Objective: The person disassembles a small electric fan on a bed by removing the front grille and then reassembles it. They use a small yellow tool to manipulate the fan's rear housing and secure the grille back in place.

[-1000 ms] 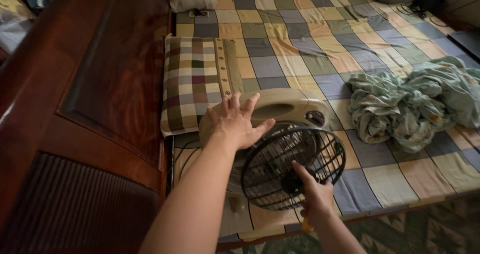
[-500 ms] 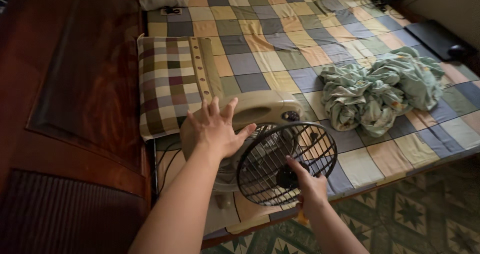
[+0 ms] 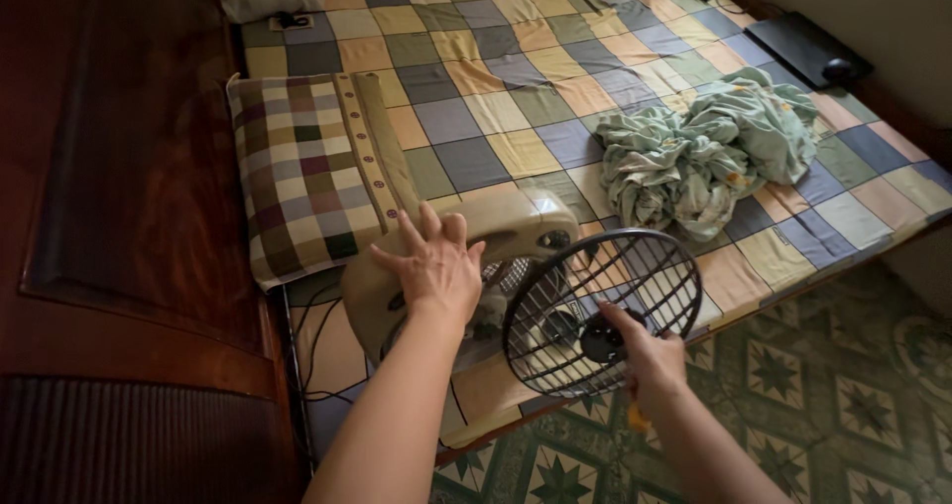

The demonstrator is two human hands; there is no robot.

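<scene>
A beige box fan (image 3: 496,228) lies on the checked bed sheet near the bed's front edge. My left hand (image 3: 431,264) rests flat on the fan's top side with fingers spread. My right hand (image 3: 645,357) grips the lower edge of the fan's round black wire grille (image 3: 600,311), which is tilted away from the fan body. Something small and yellow (image 3: 636,420) shows below the right hand; I cannot tell what it is. The blades are partly visible behind the grille.
A checked pillow (image 3: 312,172) lies left of the fan by the dark wooden headboard (image 3: 129,216). A crumpled pale green cloth (image 3: 699,152) sits to the right. Black cables (image 3: 302,345) run under the fan. A dark flat device (image 3: 808,53) lies far right. Patterned green floor tiles (image 3: 823,395) border the bed.
The view has shifted. The round grille has come further away from the fan body and now tilts outward in my right hand. My left hand stays pressed on the fan.
</scene>
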